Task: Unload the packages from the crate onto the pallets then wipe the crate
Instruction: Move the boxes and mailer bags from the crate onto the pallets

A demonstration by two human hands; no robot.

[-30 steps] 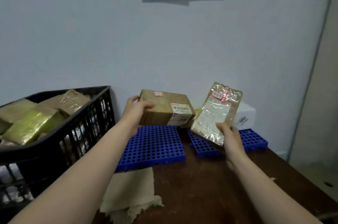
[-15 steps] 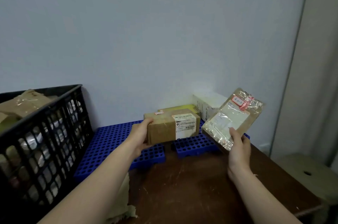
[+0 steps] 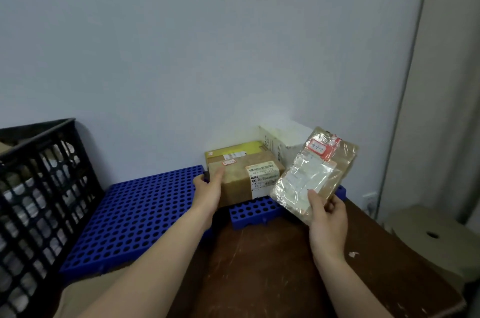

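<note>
My left hand [image 3: 210, 192] grips the left end of a brown cardboard box [image 3: 241, 180] with a white barcode label. The box rests on the right blue pallet [image 3: 253, 211], in front of a yellow package [image 3: 233, 150] and a white box [image 3: 281, 142]. My right hand [image 3: 327, 216] holds a flat tape-wrapped brown package [image 3: 315, 173] with a red label, tilted upright above the pallet's right end. The left blue pallet [image 3: 135, 213] lies bare. The black crate [image 3: 39, 187] stands at the far left; its contents are mostly out of frame.
Everything sits on a dark brown table [image 3: 285, 265] against a pale wall. A beige cloth [image 3: 85, 291] lies under my left forearm. A cardboard-coloured stool [image 3: 431, 234] with a hole stands past the table's right edge.
My left hand has lowered the brown box onto the right pallet, in front of the yellow package. The right hand with the flat package stayed raised. The view swung right.
</note>
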